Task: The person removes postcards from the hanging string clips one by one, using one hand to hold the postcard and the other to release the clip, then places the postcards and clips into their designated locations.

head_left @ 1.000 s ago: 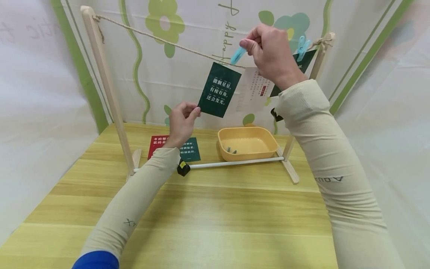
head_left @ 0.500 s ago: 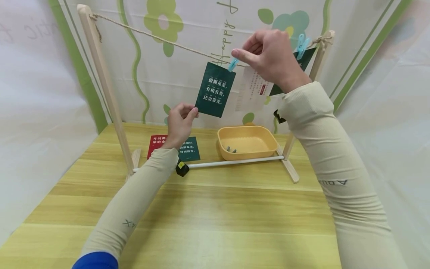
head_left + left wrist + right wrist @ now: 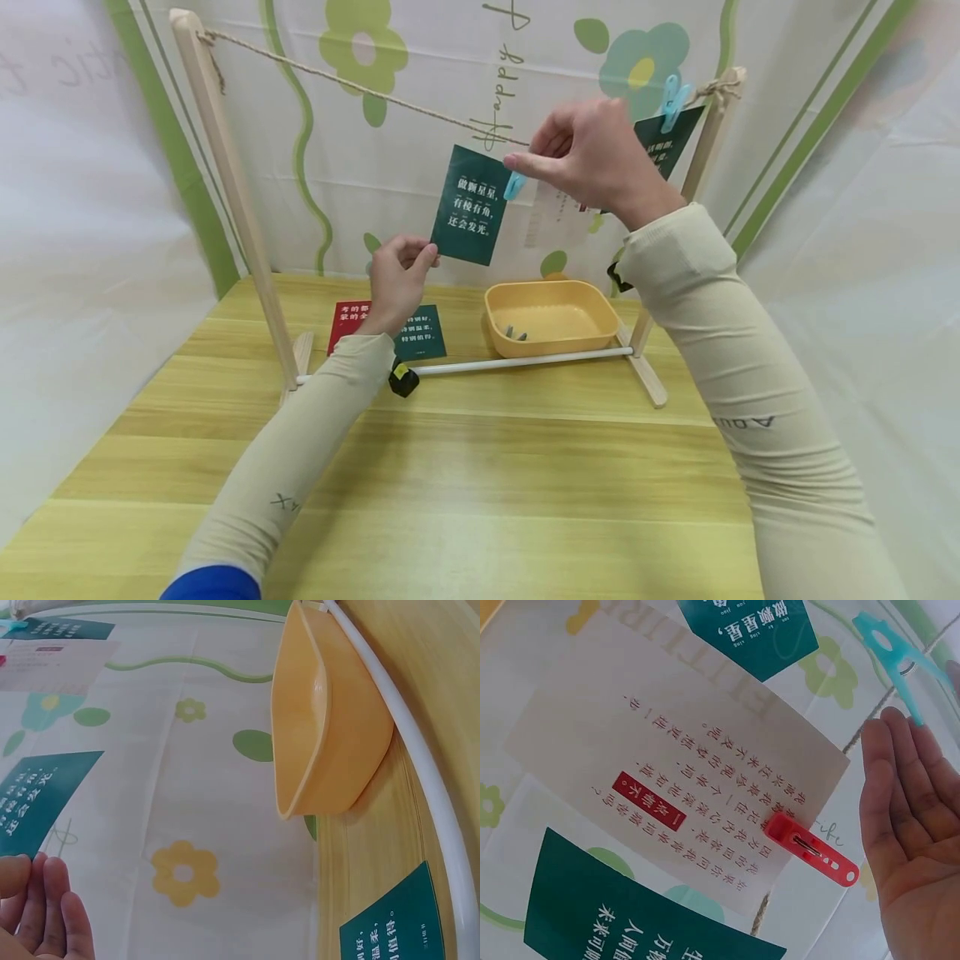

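Observation:
My left hand (image 3: 399, 285) pinches the lower left corner of a dark green card (image 3: 471, 207) with white lettering, holding it up in front of the rope (image 3: 360, 87). Between the thumb and fingers of my right hand (image 3: 596, 162) is a light blue clothespin (image 3: 513, 186), near the card's upper right edge. In the right wrist view, this clothespin (image 3: 889, 645) appears apart from the card (image 3: 757, 634). A pale card (image 3: 697, 765) with red print hangs from the rope by a red clothespin (image 3: 812, 849). Further right, another green card (image 3: 678, 142) hangs from a blue clothespin (image 3: 673, 104).
Wooden posts (image 3: 232, 192) carry the rope, and a white bar (image 3: 517, 362) joins them low down. Behind that bar stands a yellow basin (image 3: 551, 292) with a few small greyish items inside. A red card (image 3: 348, 321) and a green card (image 3: 423, 333) lie on the wooden table (image 3: 480, 475).
My right hand has come down with the blue clothespin, which has moved from above the card to beside its upper right edge. The card in my left hand has shifted slightly left.

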{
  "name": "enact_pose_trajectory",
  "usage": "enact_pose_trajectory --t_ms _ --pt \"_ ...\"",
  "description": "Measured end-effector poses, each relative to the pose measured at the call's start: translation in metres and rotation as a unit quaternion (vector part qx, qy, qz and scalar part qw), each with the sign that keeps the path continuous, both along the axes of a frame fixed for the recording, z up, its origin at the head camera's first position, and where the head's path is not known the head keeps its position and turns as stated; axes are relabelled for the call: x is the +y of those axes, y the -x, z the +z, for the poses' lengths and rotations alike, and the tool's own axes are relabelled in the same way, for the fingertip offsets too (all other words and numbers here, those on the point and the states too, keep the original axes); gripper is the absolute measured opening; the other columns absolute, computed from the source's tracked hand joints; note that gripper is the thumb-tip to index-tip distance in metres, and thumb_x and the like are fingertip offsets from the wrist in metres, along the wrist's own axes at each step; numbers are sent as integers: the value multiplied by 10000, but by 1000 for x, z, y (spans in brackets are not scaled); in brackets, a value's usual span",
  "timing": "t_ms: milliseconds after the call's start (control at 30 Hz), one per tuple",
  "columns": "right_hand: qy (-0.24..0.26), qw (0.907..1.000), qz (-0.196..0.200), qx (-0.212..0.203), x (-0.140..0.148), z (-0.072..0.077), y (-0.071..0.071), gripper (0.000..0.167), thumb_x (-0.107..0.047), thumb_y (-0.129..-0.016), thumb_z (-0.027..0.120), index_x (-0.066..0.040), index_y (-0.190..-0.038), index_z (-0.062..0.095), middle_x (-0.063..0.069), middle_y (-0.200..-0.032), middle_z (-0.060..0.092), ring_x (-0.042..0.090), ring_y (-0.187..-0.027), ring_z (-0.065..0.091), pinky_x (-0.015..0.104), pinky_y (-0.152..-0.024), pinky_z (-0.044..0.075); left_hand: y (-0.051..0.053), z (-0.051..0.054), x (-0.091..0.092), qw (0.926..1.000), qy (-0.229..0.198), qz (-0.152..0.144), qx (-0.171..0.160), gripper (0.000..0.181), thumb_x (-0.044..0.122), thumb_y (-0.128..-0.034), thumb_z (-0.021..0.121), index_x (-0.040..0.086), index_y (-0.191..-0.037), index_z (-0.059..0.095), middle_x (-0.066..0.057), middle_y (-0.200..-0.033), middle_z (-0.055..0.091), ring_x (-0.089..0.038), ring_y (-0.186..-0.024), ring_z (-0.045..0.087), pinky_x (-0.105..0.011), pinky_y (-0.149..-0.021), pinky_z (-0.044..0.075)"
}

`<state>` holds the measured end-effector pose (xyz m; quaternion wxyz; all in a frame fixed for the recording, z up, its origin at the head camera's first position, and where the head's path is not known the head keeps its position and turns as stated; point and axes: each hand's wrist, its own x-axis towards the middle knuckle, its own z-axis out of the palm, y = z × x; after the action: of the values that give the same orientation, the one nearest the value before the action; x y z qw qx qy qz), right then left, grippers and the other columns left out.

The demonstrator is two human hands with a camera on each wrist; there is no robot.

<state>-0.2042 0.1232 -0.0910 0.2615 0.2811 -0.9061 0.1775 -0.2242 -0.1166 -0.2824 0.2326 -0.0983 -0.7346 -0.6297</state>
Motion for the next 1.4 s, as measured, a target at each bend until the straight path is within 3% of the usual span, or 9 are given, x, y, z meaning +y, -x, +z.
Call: enact_pose_trajectory --t_ms 100,267,300,333,633,967,1133,1400 --pt "-16 10000 98 -6 2 -5 0 396 -476 -940 787 -79 -933 796 92 -868 784 86 -696 641 186 -815 523 0 -1 -1 10000 18 29 -66 235 168 -1062 652 -8 -1215 684 -205 -1149 752 -272 -1055 721 -268 -930 541" --pt "-75 9998 105 -180 10 -17 2 380 -466 -938 794 -87 -922 787 102 -861 782 90 -676 635 136 -764 516 -2 -2 -2 9998 16 58 -200 251 182 -1073 635 -3 -1238 671 -181 -1160 753 -255 -1066 717 -299 -967 558" --pt "-100 9997 94 -211 11 -19 3 374 -464 -944 788 -90 -920 785 94 -862 780 104 -683 640 133 -653 487 -2 -2 -2 9997 11 60 -225 250 181 -1075 630 -4 -1240 668 -183 -1162 750 -249 -1063 715 -289 -962 559" --pt "-121 9996 109 -221 13 -22 3 369 -457 -949 784 -89 -916 782 94 -863 779 125 -696 647 120 -641 482 -3 -3 -3 9997 -5 56 -242 248 176 -1077 626 -6 -1240 664 -190 -1165 747 -244 -1059 714 -272 -954 557" --pt "-131 9992 310 -201 23 -45 12 311 -378 -946 810 -80 -859 800 86 -806 780 166 -695 686 100 -654 483 -6 -7 -7 9987 -171 -111 -467 231 165 -1077 623 -5 -1230 658 -158 -1132 735 -209 -1034 709 -218 -909 549" --pt "-221 9981 140 -567 34 -69 16 303 -383 -943 812 -99 -839 802 74 -784 770 194 -691 646 219 -650 508 -12 -11 -11 9972 -261 -155 -686 236 172 -1076 626 -9 -1225 650 -177 -1171 740 -235 -1075 725 -304 -1017 575" --pt "-435 9969 129 -648 37 -81 19 306 -380 -939 818 -95 -833 792 67 -765 765 198 -669 632 278 -654 519 -17 -18 -17 9952 -212 -61 -951 258 188 -1080 622 0 -1254 647 -180 -1206 737 -231 -1084 722 -340 -1061 570" --pt "-593 9940 88 -919 44 -100 24 282 -350 -941 821 -99 -825 760 59 -753 747 204 -652 603 306 -622 510 -22 -28 -28 9932 -132 21 -1158 273 203 -1084 615 10 -1275 646 -161 -1203 742 -190 -1057 722 -315 -1049 571"
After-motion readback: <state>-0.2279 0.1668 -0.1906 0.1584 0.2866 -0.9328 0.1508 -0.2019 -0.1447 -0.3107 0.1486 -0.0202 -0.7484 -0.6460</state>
